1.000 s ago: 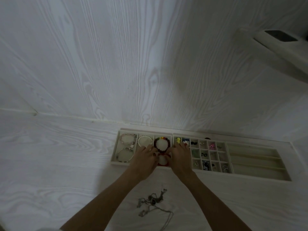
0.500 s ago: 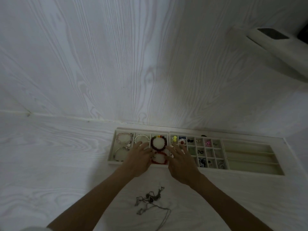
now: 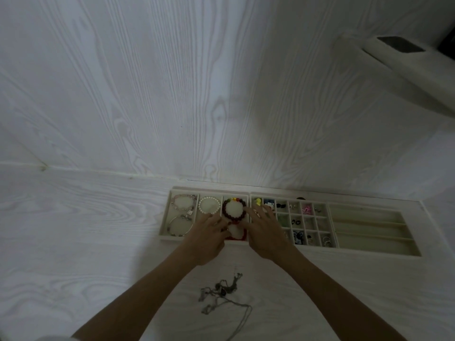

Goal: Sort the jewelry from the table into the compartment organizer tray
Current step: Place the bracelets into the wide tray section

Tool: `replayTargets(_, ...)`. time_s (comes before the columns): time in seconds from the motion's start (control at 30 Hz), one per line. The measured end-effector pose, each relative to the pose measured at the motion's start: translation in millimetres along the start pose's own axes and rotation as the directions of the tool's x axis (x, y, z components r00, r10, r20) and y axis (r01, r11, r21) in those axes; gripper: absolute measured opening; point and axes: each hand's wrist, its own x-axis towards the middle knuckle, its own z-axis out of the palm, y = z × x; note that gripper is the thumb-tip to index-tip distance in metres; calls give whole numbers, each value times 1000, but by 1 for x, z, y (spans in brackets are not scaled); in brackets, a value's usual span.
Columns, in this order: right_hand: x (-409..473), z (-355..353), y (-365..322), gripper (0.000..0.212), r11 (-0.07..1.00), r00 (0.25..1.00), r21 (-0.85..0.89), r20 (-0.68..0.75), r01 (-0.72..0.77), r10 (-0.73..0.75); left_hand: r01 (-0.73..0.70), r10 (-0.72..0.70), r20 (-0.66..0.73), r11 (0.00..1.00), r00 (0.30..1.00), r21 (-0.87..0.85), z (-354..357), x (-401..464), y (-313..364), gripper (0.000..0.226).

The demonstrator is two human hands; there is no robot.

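Note:
The compartment organizer tray (image 3: 166,219) lies against the wall. Its left section holds a pink beaded bracelet (image 3: 177,198), a silver bangle (image 3: 173,220), a pearl bracelet (image 3: 201,204) and a dark red bead bracelet (image 3: 225,212). A bright red bracelet (image 3: 242,236) lies in the near compartment below the dark red one. My left hand (image 3: 208,236) has its fingertips at the red bracelet's left edge and hides part of it. My right hand (image 3: 267,231) hovers with fingers spread just right of it. A tangle of silver necklaces (image 3: 221,290) lies on the table between my forearms.
The tray's middle grid (image 3: 302,221) holds small earrings and rings in several cells. Its right section (image 3: 369,230) has long bare slots. A white box-like object (image 3: 406,60) juts from the wall at upper right. The white wood-grain wall stands right behind the tray.
Both hands have drawn back a little toward me from the red bracelet, which now shows more between them. My right hand's fingers have spread apart.

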Motion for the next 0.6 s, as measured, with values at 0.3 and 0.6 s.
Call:
replayTargets(0.3, 0, 2, 0, 49, 999, 999, 37, -35, -26, 28, -23, 24, 62, 999, 998, -27, -8, 0, -2, 43)
replayTargets(0.6, -32, 11, 3, 47, 1000, 999, 0, -27, 19, -19, -20, 21, 23, 999, 1000, -38, -9, -4, -2, 43)
